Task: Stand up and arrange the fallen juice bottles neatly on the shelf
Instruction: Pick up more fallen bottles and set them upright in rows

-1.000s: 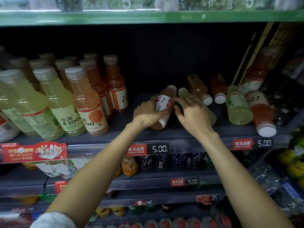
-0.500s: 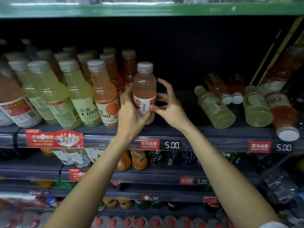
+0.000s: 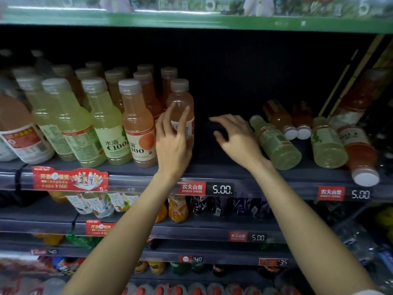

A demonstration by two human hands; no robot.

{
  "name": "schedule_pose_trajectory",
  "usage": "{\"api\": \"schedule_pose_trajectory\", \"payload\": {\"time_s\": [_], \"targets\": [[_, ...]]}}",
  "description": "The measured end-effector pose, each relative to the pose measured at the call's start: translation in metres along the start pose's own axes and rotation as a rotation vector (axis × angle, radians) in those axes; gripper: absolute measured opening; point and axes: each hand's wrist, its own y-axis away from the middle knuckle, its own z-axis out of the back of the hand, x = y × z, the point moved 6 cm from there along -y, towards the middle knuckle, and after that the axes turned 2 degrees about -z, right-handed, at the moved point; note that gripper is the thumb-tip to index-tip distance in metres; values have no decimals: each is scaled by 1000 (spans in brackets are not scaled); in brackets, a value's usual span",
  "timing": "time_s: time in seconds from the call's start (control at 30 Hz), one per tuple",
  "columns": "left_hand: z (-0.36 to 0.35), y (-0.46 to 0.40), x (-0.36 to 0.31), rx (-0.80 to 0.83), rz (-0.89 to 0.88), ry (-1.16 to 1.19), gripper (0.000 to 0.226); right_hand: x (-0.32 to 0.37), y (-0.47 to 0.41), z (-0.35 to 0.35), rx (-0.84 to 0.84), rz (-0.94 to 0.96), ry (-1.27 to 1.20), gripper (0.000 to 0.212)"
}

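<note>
- Steadying an upright pale-orange plastic juice bottle with a grey cap [image 3: 180,107], the left hand [image 3: 173,143] rests against its front, fingers fairly straight, grip loose rather than closed round it.
- That bottle stands on the dark shelf [image 3: 212,165], at the right end of the standing rows.
- The right hand [image 3: 236,139] hovers over bare shelf, fingers spread wide, holding nothing, just beside a fallen pale-yellow juice bottle [image 3: 276,143].
- Further right, more bottles lie on their sides.
- Judging by this, placing is nearly done; the next move calls for gripping the yellow bottle and tipping it upright.
</note>
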Motion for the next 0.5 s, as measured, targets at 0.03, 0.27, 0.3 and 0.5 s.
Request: {"api": "schedule_pose_trajectory", "payload": {"time_s": [0.03,0.27,0.3,0.5], "targets": [[1,1,-8,-34,-52,37,66,-11,8,14,-96,3,113,34],[-38,-10,-73,302,-1,417,46,-111,43,53,230,-626,599,71],[-51,-9,-78,394,78,487,48,-118,45,51,264,-674,509,71],[-98,1,-93,696,562,850,58,-109,56,54,43,-699,143,61]]}}
